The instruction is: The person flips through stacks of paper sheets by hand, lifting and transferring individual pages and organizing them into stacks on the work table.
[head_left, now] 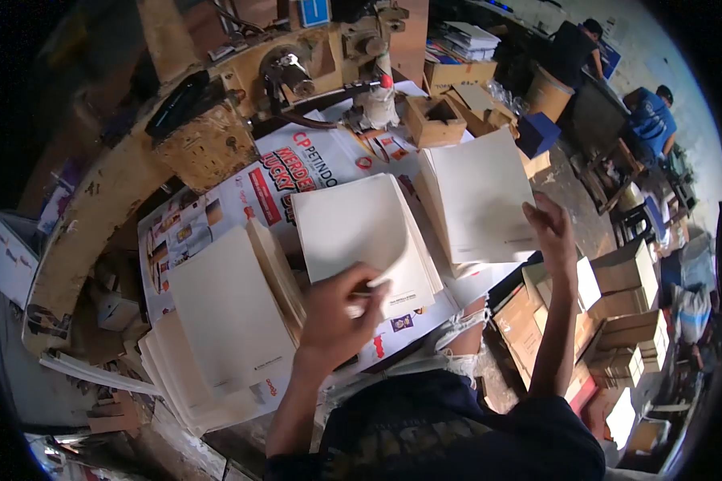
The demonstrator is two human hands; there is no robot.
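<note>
Along the far and left sides, a curved, worn, tan metal machine frame [96, 216]. In front of it, a tabletop [429, 329] covered by a printed poster [257, 184] with bold red lettering. Far off at upper right, two other people: one in a dark top [564, 54], bent forward, and one in blue [650, 120], facing away. On the floor at right, well apart from the tabletop, open cardboard boxes [630, 280] beside flattened card.

Across the poster, three stacks of cream sheets in a row. At left, the left stack [225, 309], staggered in layers toward the near edge. At centre, the middle stack [345, 224], slightly fanned along its right side. At right, the right stack [477, 192], tilted a little, with small print near its lower edge.

Over the near part of the middle stack, the left hand [349, 309], pinching the curled-up corner of the top sheet [389, 240]. At the right edge of the right stack, the right hand [549, 228], fingers bent; cannot tell whether gripping the pages or only touching them.

Behind the stacks, a wooden box [435, 120] with a square opening, a dark blue box [539, 133] and a whitish bottle [375, 109] with a red tip [386, 81].
</note>
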